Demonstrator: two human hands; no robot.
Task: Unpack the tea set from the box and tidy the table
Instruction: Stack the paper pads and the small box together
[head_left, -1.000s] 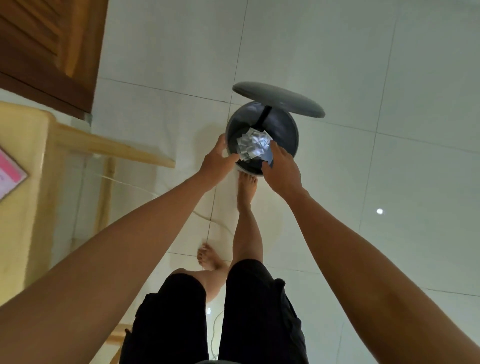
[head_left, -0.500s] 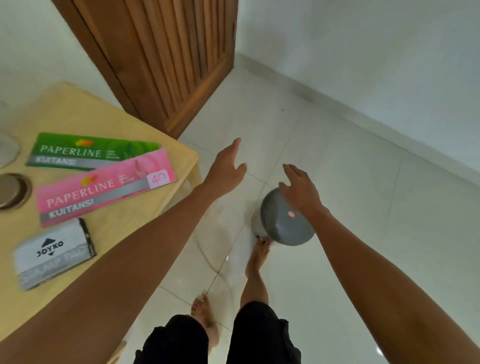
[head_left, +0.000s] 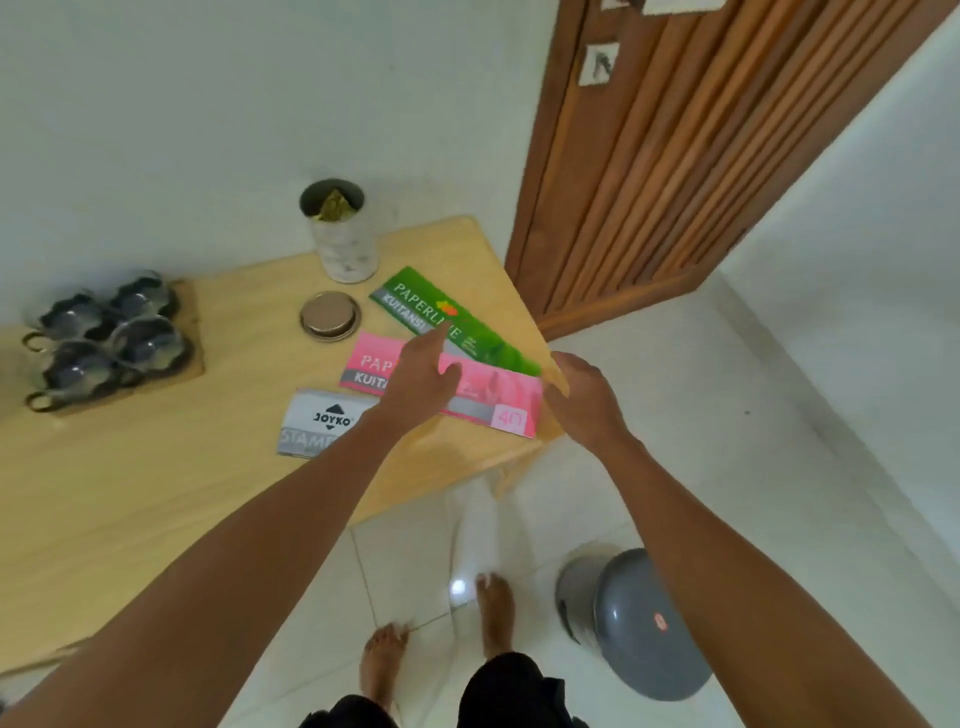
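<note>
Several dark glass tea cups (head_left: 106, 338) stand on a wooden tray (head_left: 189, 358) at the left of the light wooden table (head_left: 156, 499). My left hand (head_left: 423, 376) hovers over the pink Paperline receipt book (head_left: 493, 397), fingers apart, holding nothing. My right hand (head_left: 584, 397) is at the table's right corner beside the pink book, fingers loosely curled and empty. A green Paperline book (head_left: 457, 319) lies just behind the pink one. A white Joyko stamp pad box (head_left: 322, 423) lies left of my left forearm.
An open tin canister (head_left: 343, 234) stands at the table's back edge, its round lid (head_left: 330, 315) lying in front of it. A grey pedal bin (head_left: 636, 621) with its lid down sits on the tiled floor by my feet. A wooden door (head_left: 675, 156) is at the right.
My view swung up from the open bin with crumpled wrapping to the table. The bin lid came down, and both hands rose from the bin to the receipt books.
</note>
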